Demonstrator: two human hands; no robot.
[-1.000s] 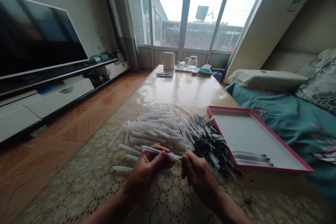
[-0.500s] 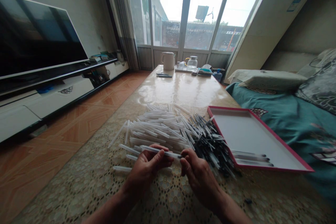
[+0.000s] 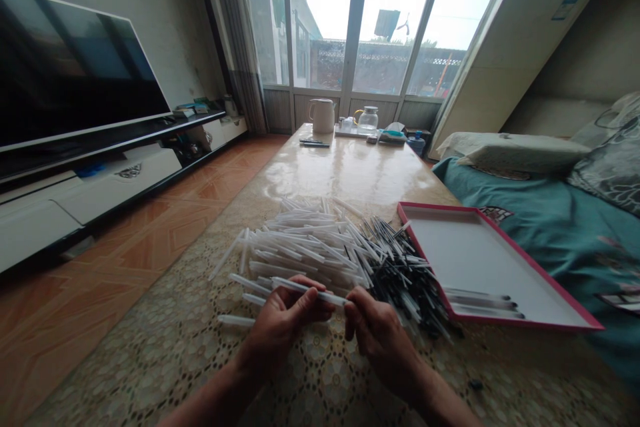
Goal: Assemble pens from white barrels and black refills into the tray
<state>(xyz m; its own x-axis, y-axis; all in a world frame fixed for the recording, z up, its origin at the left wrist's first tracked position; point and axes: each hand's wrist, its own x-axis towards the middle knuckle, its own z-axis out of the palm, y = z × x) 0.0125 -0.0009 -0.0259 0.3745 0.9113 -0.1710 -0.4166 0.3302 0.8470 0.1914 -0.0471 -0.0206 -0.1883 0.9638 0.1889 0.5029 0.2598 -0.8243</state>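
Observation:
My left hand (image 3: pixel 295 307) is closed round a translucent white pen barrel (image 3: pixel 295 285), thumb along its side. The fingers of my right hand (image 3: pixel 373 320) pinch its right end, and what lies under them is hidden. Just beyond my hands spreads a heap of similar white pen barrels (image 3: pixel 305 240). Right of it lies a pile of thin pen refills with black ends (image 3: pixel 403 273). Several pens with dark tips (image 3: pixel 483 300) rest side by side in the near part of a shallow pink-rimmed box (image 3: pixel 543 268).
A patterned cover lies over the long table (image 3: pixel 320 177). At its far end stand a pale kettle (image 3: pixel 323 117), a glass pitcher (image 3: pixel 369 120) and a tissue pack (image 3: pixel 393 135). A small black piece (image 3: pixel 475 384) lies near the right front. A teal-covered couch (image 3: pixel 530 213) runs along the right.
The dark tip that showed at the barrel's right end is no longer visible; my right fingers now meet the white barrel there. The view has shifted slightly.

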